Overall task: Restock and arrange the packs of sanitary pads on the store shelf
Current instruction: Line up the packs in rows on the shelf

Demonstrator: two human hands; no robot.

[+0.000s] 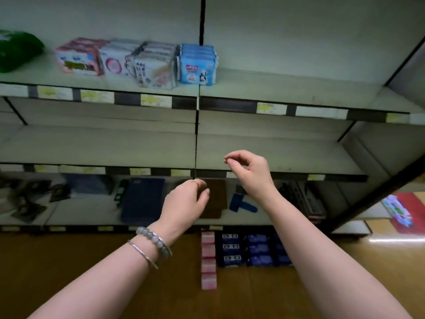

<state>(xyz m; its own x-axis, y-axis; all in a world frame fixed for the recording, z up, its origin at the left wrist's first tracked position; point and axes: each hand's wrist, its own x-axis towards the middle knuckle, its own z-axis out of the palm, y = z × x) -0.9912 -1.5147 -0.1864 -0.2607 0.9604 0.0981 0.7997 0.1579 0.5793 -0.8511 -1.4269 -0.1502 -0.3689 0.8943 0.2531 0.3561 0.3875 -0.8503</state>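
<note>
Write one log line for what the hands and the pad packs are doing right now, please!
left hand: empty, curled | right hand: empty, curled | blue packs: upper shelf, rightmost in row | pink packs: on floor, waiting

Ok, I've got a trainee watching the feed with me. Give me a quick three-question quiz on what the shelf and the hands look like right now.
1. True or false: either hand, the left hand or the right hand, is holding a pack.
2. On the top shelf, which row stands furthest right? A) pink packs B) blue packs C) green bag
3. Fill in: the pink and dark blue packs waiting to be shelved lie on the ____.

Key: 1 false, both hands are empty. 2 B. 3 floor.
</note>
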